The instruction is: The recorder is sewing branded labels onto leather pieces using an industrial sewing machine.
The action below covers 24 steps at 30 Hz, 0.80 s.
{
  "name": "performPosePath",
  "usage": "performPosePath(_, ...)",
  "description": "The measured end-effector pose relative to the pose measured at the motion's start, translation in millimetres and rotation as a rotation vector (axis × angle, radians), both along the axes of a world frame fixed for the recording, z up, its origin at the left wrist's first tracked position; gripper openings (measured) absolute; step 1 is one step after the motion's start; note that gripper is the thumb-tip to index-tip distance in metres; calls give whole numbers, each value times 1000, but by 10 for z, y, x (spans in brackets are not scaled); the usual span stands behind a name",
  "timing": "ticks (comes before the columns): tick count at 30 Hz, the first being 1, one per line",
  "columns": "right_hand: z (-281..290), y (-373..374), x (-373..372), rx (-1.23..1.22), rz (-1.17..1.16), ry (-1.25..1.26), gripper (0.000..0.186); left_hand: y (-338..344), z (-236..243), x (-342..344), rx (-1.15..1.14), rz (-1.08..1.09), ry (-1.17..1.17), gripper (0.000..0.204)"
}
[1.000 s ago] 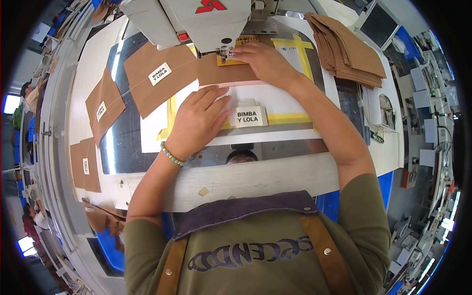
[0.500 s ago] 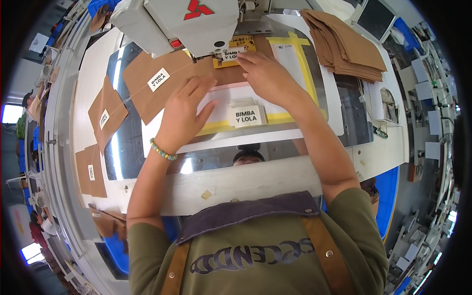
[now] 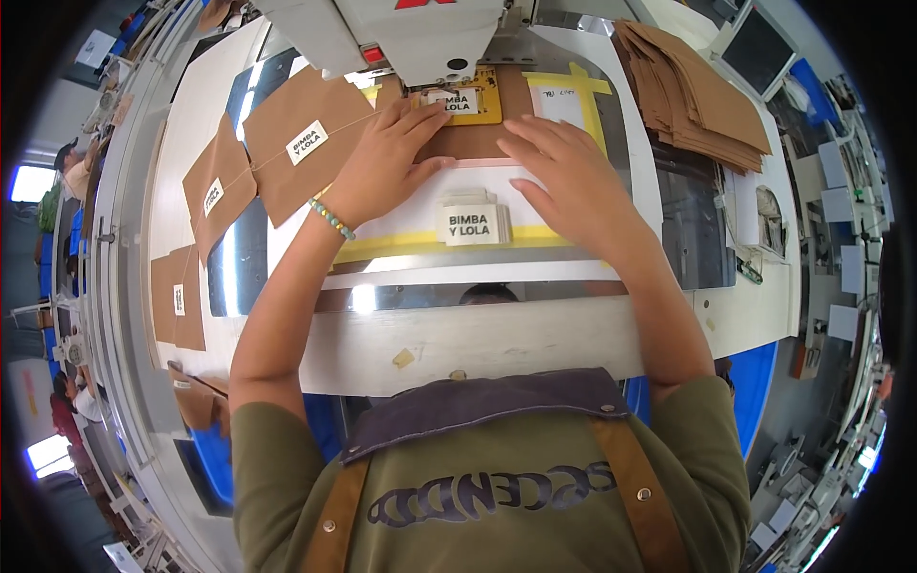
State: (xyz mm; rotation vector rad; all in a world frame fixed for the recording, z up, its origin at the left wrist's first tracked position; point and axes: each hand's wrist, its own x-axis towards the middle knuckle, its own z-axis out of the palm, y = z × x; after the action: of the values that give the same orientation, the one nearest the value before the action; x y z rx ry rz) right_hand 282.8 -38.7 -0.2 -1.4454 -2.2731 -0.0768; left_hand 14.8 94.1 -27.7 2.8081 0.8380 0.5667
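Observation:
My left hand (image 3: pixel 377 167) lies with fingers stretched out at the left lower edge of a yellow template (image 3: pixel 490 95) under the sewing machine head (image 3: pixel 420 48), fingertips by a white printed label (image 3: pixel 457 100) in it. Beneath is a brown sheet piece (image 3: pixel 478 143) with a pink lower border. My right hand (image 3: pixel 564 177) is open, fingertips at or just above that piece, right of the template, holding nothing I can see. A small stack of white labels (image 3: pixel 468 223) sits between my wrists on the white, yellow-taped board (image 3: pixel 535 250).
Labelled brown pieces (image 3: pixel 287 172) joined by thread trail off to the left. A pile of brown pieces (image 3: pixel 688 95) lies at the back right, near a screen (image 3: pixel 750 48) and a white tray (image 3: pixel 769 224). Blue bins (image 3: pixel 750 392) are below the table; co-workers (image 3: pixel 76 172) are at far left.
My left hand has moved up and right to the template's edge. My right hand has drawn down and right from the label, which now shows in the template.

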Motion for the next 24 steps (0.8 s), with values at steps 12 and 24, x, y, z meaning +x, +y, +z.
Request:
performPosePath(12, -110, -147, 720, 411, -260, 581, 21, 231, -93, -6, 104, -71, 66, 49)
performPosePath(24, -108, -255, 1238, 361, -375, 943, 25, 304, -139, 103, 32, -98, 72, 44)
